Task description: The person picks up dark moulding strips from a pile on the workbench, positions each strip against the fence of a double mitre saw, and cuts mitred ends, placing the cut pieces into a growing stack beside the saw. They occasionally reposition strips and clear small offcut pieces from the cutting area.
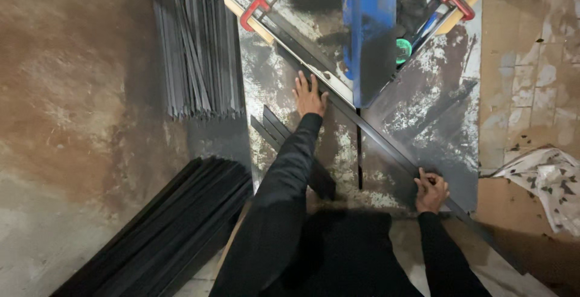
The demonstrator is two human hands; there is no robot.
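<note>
Head view: long dark metal strip (386, 146) lay diagonally on worn saw table (423, 110), long axis running from 10 o'clock to 4 o'clock. Left hand (309, 96) pressed flat, fingers spread, beside strip's upper stretch. Right hand (431, 192) pinched strip's lower part. Blue saw housing (370, 31) stood at 12 o'clock; red clamp (254, 12) at 11.

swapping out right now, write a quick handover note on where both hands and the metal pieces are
Left hand: flat, palm down, pressing the long dark metal strip near the blue saw housing.
Right hand: curled on the strip's near end at the table edge.
The strip lies diagonally across the worn saw table, along the fence held by two red clamps.
Two short dark pieces lie by the left forearm.
A cut stack lies on the floor to the left, long strips nearer.
The strip looks whole, not yet cut.
</note>
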